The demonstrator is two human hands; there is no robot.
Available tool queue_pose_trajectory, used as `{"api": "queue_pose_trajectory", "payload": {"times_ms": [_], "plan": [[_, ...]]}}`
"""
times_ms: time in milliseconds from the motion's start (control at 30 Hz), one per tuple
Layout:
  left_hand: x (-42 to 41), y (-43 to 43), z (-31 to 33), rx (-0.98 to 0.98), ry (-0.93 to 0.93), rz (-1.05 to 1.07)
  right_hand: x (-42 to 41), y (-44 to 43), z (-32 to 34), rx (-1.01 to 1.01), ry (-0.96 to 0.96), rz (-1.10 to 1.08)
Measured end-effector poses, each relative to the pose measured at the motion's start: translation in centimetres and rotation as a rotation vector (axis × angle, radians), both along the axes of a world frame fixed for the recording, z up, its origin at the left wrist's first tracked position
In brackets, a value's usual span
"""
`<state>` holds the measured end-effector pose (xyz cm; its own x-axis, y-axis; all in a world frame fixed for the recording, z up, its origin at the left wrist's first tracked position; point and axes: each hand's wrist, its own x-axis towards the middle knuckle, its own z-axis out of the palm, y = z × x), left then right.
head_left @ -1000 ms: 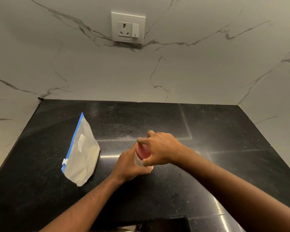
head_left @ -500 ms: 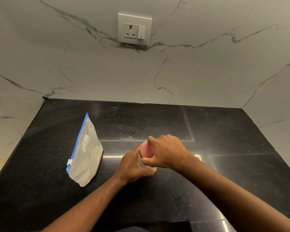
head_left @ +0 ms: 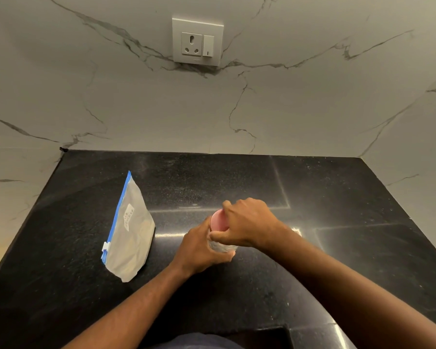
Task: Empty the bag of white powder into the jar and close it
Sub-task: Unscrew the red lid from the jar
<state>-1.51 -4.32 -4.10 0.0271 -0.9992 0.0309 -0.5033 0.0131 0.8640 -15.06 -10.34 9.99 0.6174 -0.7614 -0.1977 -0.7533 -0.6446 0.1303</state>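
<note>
A clear zip bag of white powder (head_left: 132,231) with a blue slider strip and a small label stands upright on the black counter (head_left: 337,197), left of my hands. A small clear jar (head_left: 218,245) with a pink lid (head_left: 218,220) stands at the counter's middle. My left hand (head_left: 199,248) wraps around the jar's body from the left. My right hand (head_left: 247,225) grips the pink lid from above and the right. Most of the jar is hidden by my fingers.
Marble walls close the counter in at the back and on both sides. A white socket and switch plate (head_left: 197,41) sits on the back wall. A dark recess (head_left: 262,338) cuts into the counter's near edge.
My right hand has turned slightly on the pink lid while my left hand keeps the jar in place. The camera view has shifted a little; the bag has not moved.
</note>
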Motion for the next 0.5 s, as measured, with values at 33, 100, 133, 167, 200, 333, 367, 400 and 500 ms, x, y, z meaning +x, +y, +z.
{"api": "queue_pose_trajectory", "payload": {"times_ms": [33, 100, 133, 167, 200, 333, 367, 400, 500], "plan": [[0.0, 0.0, 0.0, 0.004, -0.006, -0.002, 0.1, 0.0, 0.2, 0.030, -0.005, 0.029], [0.0, 0.0, 0.1, 0.019, -0.022, -0.006, 0.0, -0.2, 0.7, 0.079, 0.035, 0.141], [0.1, 0.0, 0.1, 0.030, -0.027, -0.005, -0.1, -0.3, 0.8, 0.087, 0.052, 0.195], [0.1, 0.0, 0.1, 0.038, -0.032, -0.004, -0.2, -0.2, 0.8, 0.082, 0.059, 0.248], [0.2, 0.0, 0.1, 0.043, -0.035, -0.004, -0.4, -0.1, 0.9, 0.072, 0.053, 0.302], [1.1, -0.1, 0.3, 0.042, -0.033, -0.011, -1.9, 0.0, 1.4, 0.021, -0.104, 0.444], [1.4, -0.2, 0.4, 0.035, -0.031, -0.005, -2.5, -0.3, 1.4, 0.031, -0.197, 0.412], [1.6, -0.2, 0.4, 0.028, -0.031, 0.004, -3.2, -0.8, 1.3, 0.067, -0.321, 0.338], [2.0, -0.1, 0.7, 0.007, -0.057, 0.057, -5.5, -2.2, 0.0, 0.190, -0.747, -0.006]]}}
